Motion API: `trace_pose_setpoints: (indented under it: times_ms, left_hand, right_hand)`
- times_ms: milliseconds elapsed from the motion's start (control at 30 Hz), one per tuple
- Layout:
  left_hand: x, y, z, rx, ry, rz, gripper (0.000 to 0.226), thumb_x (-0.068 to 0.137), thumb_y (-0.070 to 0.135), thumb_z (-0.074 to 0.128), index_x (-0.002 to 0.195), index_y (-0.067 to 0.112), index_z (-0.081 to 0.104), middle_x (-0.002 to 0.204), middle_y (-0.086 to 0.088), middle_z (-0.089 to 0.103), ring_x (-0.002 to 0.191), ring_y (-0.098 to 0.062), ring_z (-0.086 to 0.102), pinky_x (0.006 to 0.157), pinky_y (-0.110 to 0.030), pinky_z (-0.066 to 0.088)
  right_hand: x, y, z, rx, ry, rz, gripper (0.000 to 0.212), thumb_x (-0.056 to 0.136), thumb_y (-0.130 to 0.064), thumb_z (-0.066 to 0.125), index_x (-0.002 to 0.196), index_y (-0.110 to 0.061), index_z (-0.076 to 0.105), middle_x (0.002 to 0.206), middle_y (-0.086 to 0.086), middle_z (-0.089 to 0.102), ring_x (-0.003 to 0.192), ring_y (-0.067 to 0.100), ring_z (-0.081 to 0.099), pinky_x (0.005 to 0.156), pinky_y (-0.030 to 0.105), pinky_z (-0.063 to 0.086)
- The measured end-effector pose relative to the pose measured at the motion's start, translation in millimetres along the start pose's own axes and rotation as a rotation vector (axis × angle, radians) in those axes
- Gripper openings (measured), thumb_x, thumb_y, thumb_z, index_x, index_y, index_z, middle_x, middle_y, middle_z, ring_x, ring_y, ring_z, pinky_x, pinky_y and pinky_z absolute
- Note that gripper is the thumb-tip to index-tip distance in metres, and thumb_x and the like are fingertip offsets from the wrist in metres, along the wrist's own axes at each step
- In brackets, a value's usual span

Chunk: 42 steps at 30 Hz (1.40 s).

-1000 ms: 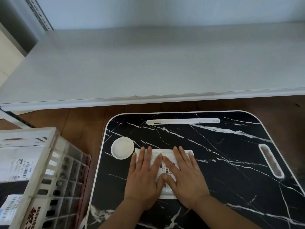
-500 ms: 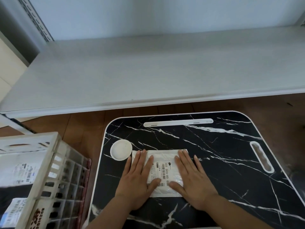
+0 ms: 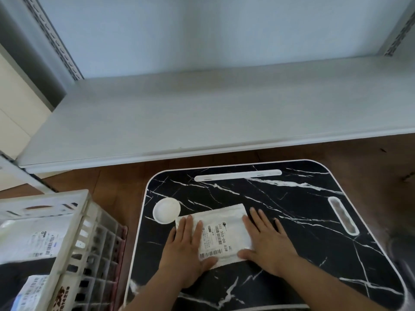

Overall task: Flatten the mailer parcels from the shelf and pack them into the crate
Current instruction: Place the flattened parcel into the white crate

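A small white mailer parcel [image 3: 221, 230] with a barcode label lies flat on the black marble-pattern table [image 3: 292, 216]. My left hand [image 3: 186, 245] presses flat on the parcel's left part, fingers straight, thumb at its near edge. My right hand [image 3: 267, 241] lies flat at the parcel's right edge, mostly on the table, thumb touching the near right corner. The white plastic crate [image 3: 67, 239] stands at the lower left with several labelled mailers [image 3: 29, 241] inside. The white shelf [image 3: 213, 113] behind the table shows no parcels.
A round white dish [image 3: 166, 210] sits on the table just left of the parcel. White slots mark the table's far edge [image 3: 238, 175] and right side [image 3: 342, 215]. Brown wooden floor [image 3: 107, 189] lies between table, crate and shelf.
My hands have slid apart from the parcel's middle toward its left and right edges, uncovering the label. The view has tilted up slightly.
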<state>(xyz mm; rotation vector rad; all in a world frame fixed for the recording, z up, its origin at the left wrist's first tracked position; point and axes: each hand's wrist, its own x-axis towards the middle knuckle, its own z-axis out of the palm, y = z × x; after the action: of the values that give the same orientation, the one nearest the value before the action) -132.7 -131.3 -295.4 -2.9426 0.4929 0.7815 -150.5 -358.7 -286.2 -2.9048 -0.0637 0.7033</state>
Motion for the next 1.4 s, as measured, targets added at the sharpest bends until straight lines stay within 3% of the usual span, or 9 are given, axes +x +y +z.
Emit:
trace_pose_setpoints:
  times_ms: [67,133,333,433,600,833,1133,1267,1400]
  left_hand:
    - [-7.1,6.9,-9.1,-0.085,0.110,-0.110,0.089,0.083,0.080,0.013,0.152,0.024,0.012,0.158,-0.008,0.013,0.144,-0.026,0.016,0.117,-0.043,0.017]
    - [-10.7,10.3,-15.9,-0.182,0.211,-0.217,0.073,0.088,0.073,0.029,0.143,0.025,0.034,0.142,-0.002,0.040,0.129,-0.021,0.038,0.107,-0.040,0.029]
    - [-19.8,12.5,-15.7,-0.847,-0.007,-0.439,0.083,0.072,0.039,0.080,0.140,0.015,0.039,0.135,-0.006,0.046,0.118,-0.021,0.052,0.100,-0.033,0.045]
    - [-27.8,19.0,-20.9,-0.963,-0.122,-0.386,0.057,0.070,0.034,0.083,0.117,0.015,0.059,0.112,-0.001,0.065,0.101,-0.016,0.063,0.094,-0.033,0.051]
    - [-44.6,13.4,-38.4,-1.464,-0.247,-0.272,0.028,0.078,0.009,0.076,0.104,0.010,0.065,0.095,-0.009,0.075,0.087,-0.025,0.073,0.083,-0.045,0.057]
    - [-62.6,-11.8,-91.5,-1.766,0.082,-0.201,0.028,0.084,0.001,0.069,0.110,0.003,0.062,0.092,-0.013,0.075,0.081,-0.027,0.073,0.065,-0.039,0.059]
    - [-115.5,-76.2,-123.6,-1.650,0.400,0.032,0.031,0.084,0.013,0.073,0.114,0.015,0.065,0.105,0.000,0.073,0.095,-0.015,0.070,0.078,-0.029,0.058]
    - [-139.2,-128.4,-129.8,-1.623,0.526,-0.042,0.030,0.082,0.016,0.074,0.110,0.020,0.066,0.096,0.008,0.073,0.079,0.001,0.069,0.058,-0.012,0.051]
    - [-162.3,-181.6,-126.2,-1.639,0.577,-0.139,0.030,0.081,0.017,0.075,0.109,0.021,0.066,0.100,0.005,0.074,0.093,-0.012,0.070,0.084,-0.034,0.056]
  right_hand:
    - [-4.5,-6.6,-4.2,0.075,0.147,0.137,0.084,0.089,-0.062,0.047,0.153,-0.021,0.012,0.160,0.002,0.006,0.147,0.021,0.008,0.117,0.039,0.019]
    - [-7.6,-12.5,-4.5,0.240,0.265,0.249,0.065,0.089,-0.056,0.053,0.140,-0.017,0.040,0.139,0.004,0.039,0.129,0.020,0.038,0.104,0.033,0.039]
    - [-6.8,-34.9,-3.3,1.306,0.177,0.603,0.061,0.086,-0.031,0.070,0.134,-0.001,0.046,0.121,0.017,0.058,0.106,0.031,0.060,0.091,0.038,0.049]
    - [-8.3,-40.3,-3.6,1.544,0.151,0.618,0.041,0.082,-0.025,0.076,0.112,0.000,0.063,0.095,0.017,0.070,0.085,0.032,0.068,0.081,0.044,0.056]
    - [-22.0,-57.2,-31.6,1.536,0.254,0.447,0.020,0.082,-0.020,0.075,0.093,-0.004,0.068,0.081,0.014,0.071,0.069,0.027,0.069,0.060,0.033,0.055]
    - [-26.9,-95.8,-68.8,1.400,0.320,0.253,0.039,0.091,-0.051,0.054,0.091,-0.013,0.066,0.088,0.012,0.071,0.085,0.032,0.069,0.083,0.050,0.056]
    - [-24.4,-201.0,-112.1,1.003,0.633,-0.025,0.045,0.101,-0.039,0.036,0.080,-0.003,0.052,0.077,0.012,0.058,0.065,0.022,0.051,0.052,0.029,0.034]
    - [-15.0,-259.5,-124.0,0.970,0.613,-0.153,0.043,0.101,-0.038,0.038,0.074,-0.008,0.051,0.075,0.006,0.056,0.066,0.018,0.049,0.053,0.026,0.031]
    - [-4.8,-306.6,-124.7,0.941,0.545,-0.291,0.049,0.101,-0.042,0.037,0.069,-0.007,0.050,0.072,0.007,0.057,0.066,0.022,0.052,0.054,0.029,0.034]
